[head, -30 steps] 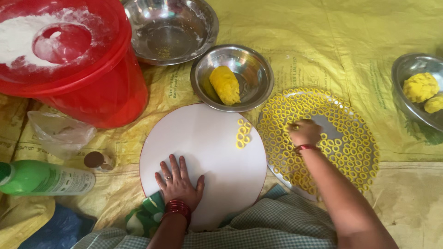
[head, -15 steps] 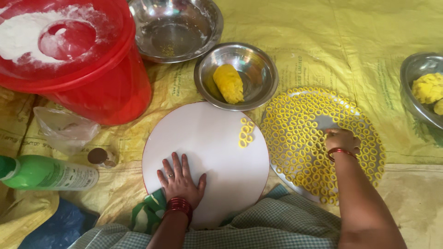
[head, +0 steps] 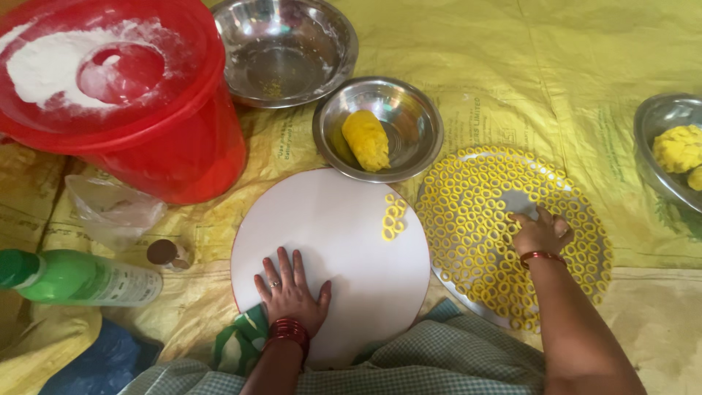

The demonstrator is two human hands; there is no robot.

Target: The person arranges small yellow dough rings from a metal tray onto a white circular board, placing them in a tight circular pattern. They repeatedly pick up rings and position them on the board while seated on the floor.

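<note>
On the steel tray (head: 585, 289) of yellow dough rings (head: 468, 219), the right hand (head: 541, 234) rests with fingers loosely curled, holding nothing, and could smear neighbouring rings, while the left hand (head: 291, 292) lies spread flat on the white round board (head: 329, 249).

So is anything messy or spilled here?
Yes: white flour is dusted over the red bucket's lid. The green bottle lies on its side by the white round board. Nothing looks broken.
</note>
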